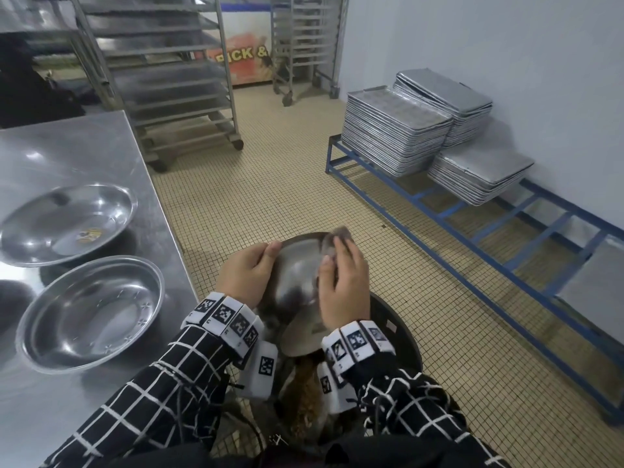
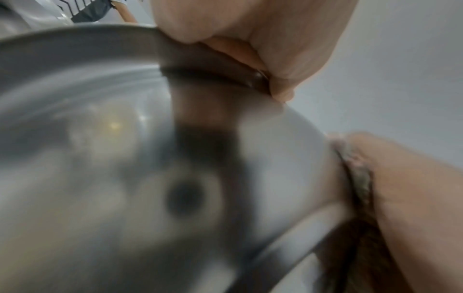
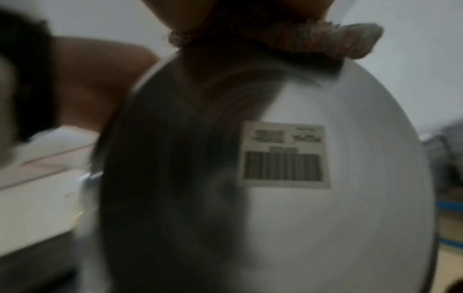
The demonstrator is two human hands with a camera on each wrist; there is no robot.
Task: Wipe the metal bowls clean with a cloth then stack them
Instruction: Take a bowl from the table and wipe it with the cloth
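Note:
I hold a metal bowl (image 1: 297, 275) tilted, bottom side up, over a dark bin. My left hand (image 1: 250, 271) grips its left rim, thumb on the outside. My right hand (image 1: 344, 282) holds a greyish-pink cloth (image 1: 337, 233) against the bowl's far right edge. In the left wrist view the bowl (image 2: 100, 158) fills the frame, with the cloth (image 2: 360, 178) squeezed under the right hand. The right wrist view shows the bowl's underside (image 3: 350, 218) with a barcode label (image 3: 285, 154) and the cloth (image 3: 350, 41) bunched at the rim. Two more metal bowls, a far one (image 1: 67, 224) and a near one (image 1: 91, 312), sit upright and apart on the steel table.
The steel table (image 1: 67, 146) lies to my left. A dark bin (image 1: 401, 339) with brown scraps stands under the held bowl. Stacks of metal trays (image 1: 395, 133) rest on a blue frame at the right wall. Wheeled tray racks (image 1: 175, 79) stand on the tiled floor behind.

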